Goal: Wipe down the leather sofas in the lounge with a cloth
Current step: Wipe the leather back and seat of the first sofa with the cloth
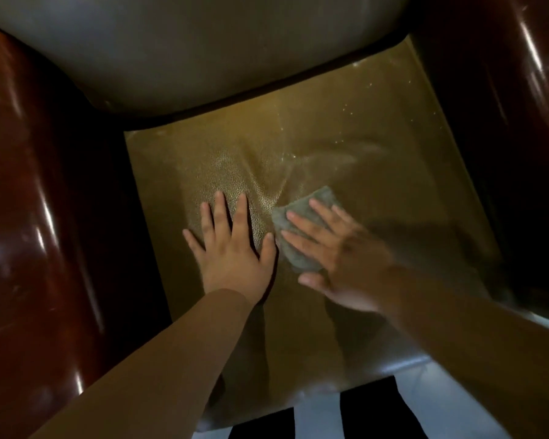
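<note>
**Both hands flat on the sofa seat, cloth under the right**

Head view: the camera looks straight down onto the seat cushion (346,160) of a leather sofa, a tan, pebbled surface with a dull sheen and a few bright specks toward its far right corner. The left hand (232,248) lies palm down on the cushion a little left of its middle, its 4 fingers straight and spread slightly apart, the thumb angled out to the right; it holds nothing. Just beside it, the right hand (339,251) lies flat on a grey cloth (298,248), fingers straight and fanned out, pointing far and left, pressing the cloth onto the leather rather than pinching it. This hand is blurred. The cloth is a small folded piece near the middle of the cushion; its far corner and left edge stick out beyond the fingers, and its left edge sits just beside the left thumb. I cannot tell whether they touch.

A pale grey backrest (187,49) curves across the far side. A glossy dark reddish-brown armrest (42,217) flanks the cushion at left, and another (526,106) at right. At the near edge shows a floor (327,416) of black and white stripes.
</note>
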### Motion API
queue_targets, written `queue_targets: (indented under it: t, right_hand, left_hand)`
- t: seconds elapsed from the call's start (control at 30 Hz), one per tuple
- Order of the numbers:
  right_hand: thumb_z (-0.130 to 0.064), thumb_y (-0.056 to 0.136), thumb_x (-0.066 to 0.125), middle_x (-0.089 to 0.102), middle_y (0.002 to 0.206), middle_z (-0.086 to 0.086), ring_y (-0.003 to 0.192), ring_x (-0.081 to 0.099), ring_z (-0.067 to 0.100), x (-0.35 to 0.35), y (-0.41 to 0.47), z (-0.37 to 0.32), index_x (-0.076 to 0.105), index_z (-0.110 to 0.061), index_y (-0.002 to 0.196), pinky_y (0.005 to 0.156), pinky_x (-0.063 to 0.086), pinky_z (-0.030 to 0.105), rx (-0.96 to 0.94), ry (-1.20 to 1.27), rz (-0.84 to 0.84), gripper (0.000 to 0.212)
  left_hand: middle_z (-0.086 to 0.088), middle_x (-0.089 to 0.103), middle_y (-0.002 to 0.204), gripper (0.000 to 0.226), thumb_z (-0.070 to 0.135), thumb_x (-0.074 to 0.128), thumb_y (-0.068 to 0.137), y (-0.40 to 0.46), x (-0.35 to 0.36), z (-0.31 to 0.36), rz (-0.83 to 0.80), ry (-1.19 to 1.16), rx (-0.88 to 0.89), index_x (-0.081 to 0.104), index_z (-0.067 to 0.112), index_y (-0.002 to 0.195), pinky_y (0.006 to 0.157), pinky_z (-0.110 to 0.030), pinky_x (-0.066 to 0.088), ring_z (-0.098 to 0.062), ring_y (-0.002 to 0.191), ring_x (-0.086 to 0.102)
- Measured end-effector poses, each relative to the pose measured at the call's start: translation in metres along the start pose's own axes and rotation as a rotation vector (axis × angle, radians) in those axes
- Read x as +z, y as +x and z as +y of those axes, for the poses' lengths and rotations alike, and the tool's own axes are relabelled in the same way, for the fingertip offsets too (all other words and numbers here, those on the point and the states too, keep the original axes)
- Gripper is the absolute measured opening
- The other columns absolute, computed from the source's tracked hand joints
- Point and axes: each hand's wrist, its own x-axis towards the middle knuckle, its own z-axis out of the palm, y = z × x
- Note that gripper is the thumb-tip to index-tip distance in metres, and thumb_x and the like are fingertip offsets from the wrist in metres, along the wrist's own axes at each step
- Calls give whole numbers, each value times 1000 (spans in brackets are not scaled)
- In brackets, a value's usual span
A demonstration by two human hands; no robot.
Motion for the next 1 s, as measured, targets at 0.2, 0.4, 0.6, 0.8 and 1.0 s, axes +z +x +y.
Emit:
queue_targets:
  t: [0.2,0.4,0.6,0.8,1.0]
  right_hand:
    - [-66,102,-3,-3,176,2,160,-9,36,-14,21,84,0,-27,168,128,-2,49,663,190,172,77]
    - [-80,92,-13,-22,172,-9,156,-30,28,-5,28,10,-11,-38,163,128,-9,52,-15,85,-45,83]
    - [-66,103,1,2,176,-3,162,-5,32,-25,60,97,8,-30,167,130,5,55,370,147,174,74]
    - [-74,94,-13,-16,174,-2,157,-26,32,-29,61,10,-7,-32,166,129,-11,52,119,91,-14,83]
    - [-67,98,-4,-9,175,-6,160,-15,29,-41,89,91,-2,-34,167,129,-7,45,206,22,63,77]
  left_hand:
    - [-2,23,174,65,54,34,102,40,-21,5,117,-151,-53,33,30,162,132,-56,8,-24,162,14]
    - [0,9,178,67,54,34,106,78,-21,10,78,-34,-22,20,33,168,132,-55,3,-23,164,3]
    - [1,13,177,67,55,32,104,73,-6,11,171,17,-32,23,35,167,132,-54,4,-22,164,6]
    - [2,8,178,67,54,30,104,75,-17,10,98,-12,-22,20,35,168,132,-55,3,-21,164,0]
    - [-1,15,177,65,51,33,105,73,-4,8,181,16,-12,26,32,167,131,-56,6,-24,164,7]
